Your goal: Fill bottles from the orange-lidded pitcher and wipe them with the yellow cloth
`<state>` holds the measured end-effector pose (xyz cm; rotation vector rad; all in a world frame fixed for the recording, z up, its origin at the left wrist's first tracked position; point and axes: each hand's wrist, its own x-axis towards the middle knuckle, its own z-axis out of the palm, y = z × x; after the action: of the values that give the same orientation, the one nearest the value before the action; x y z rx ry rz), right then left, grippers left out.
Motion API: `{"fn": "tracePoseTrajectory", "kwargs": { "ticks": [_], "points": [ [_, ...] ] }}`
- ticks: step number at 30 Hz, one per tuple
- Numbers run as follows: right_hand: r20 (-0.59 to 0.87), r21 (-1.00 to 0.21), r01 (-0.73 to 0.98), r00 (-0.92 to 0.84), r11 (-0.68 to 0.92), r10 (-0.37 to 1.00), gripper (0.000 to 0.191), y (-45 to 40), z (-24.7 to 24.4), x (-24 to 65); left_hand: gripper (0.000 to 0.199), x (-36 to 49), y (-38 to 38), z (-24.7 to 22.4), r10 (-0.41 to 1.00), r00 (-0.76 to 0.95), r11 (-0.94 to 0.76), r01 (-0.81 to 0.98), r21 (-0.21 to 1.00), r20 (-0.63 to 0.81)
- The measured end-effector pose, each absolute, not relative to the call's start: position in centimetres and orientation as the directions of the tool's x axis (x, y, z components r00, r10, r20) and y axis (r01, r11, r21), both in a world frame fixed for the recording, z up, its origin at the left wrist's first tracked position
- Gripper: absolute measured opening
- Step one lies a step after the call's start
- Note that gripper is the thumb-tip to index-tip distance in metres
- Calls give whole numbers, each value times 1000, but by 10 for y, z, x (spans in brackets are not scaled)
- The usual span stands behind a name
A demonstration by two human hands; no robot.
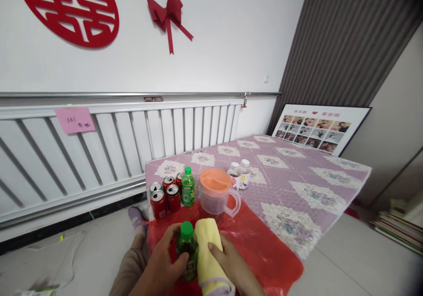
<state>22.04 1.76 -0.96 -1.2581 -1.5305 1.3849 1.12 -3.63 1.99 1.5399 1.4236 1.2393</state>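
Note:
My left hand point(165, 260) is wrapped round a green bottle point(187, 254) with a green cap, held upright over a red plastic sheet point(264, 256). My right hand point(231, 260) grips a folded yellow cloth point(208, 254) with a pale purple edge, beside the bottle. Behind them stand a second green bottle point(188, 188) and a clear pitcher point(211, 203) with an orange lid. Several opened cans, one a red can point(158, 205), are grouped at the left. Two small white-capped bottles point(245, 174) stand behind the pitcher's handle.
A purple patterned cloth point(274, 161) covers the table. Along the wall runs a white radiator point(198, 126) with a pink note point(75, 120). A framed photo board point(310, 130) leans at the back right. A foot in a purple slipper point(135, 217) shows left of the table.

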Motion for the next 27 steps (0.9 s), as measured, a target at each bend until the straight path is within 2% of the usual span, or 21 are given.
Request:
{"fn": "tracePoseTrajectory", "kwargs": {
  "ticks": [3, 8, 13, 19, 22, 27],
  "points": [
    [-66, -982, 186, -292, -11, 954, 48, 17, -6, 223, 57, 11, -37, 21, 985, -48, -144, 324, 935, 169],
    [-32, -997, 76, -289, -11, 957, 50, 16, 15, 223, 60, 16, -34, 15, 977, -67, -171, 324, 930, 203],
    [-61, -995, -51, -307, -81, 950, 59, 12, 48, 221, 53, 22, -33, 19, 955, -161, -161, 418, 894, 248],
    [-79, -973, -175, -352, -149, 933, 53, 14, 51, 207, 52, 20, -37, 32, 969, -100, -176, 371, 912, 227],
    [-132, -970, -152, -326, -190, 936, 55, 19, 31, 204, 56, 17, -37, 29, 975, -106, -151, 321, 935, 194],
    [-148, -989, 44, -304, -141, 941, 54, 27, -5, 212, 53, 14, -37, 27, 980, -89, -142, 303, 942, 176]
  ]
}}
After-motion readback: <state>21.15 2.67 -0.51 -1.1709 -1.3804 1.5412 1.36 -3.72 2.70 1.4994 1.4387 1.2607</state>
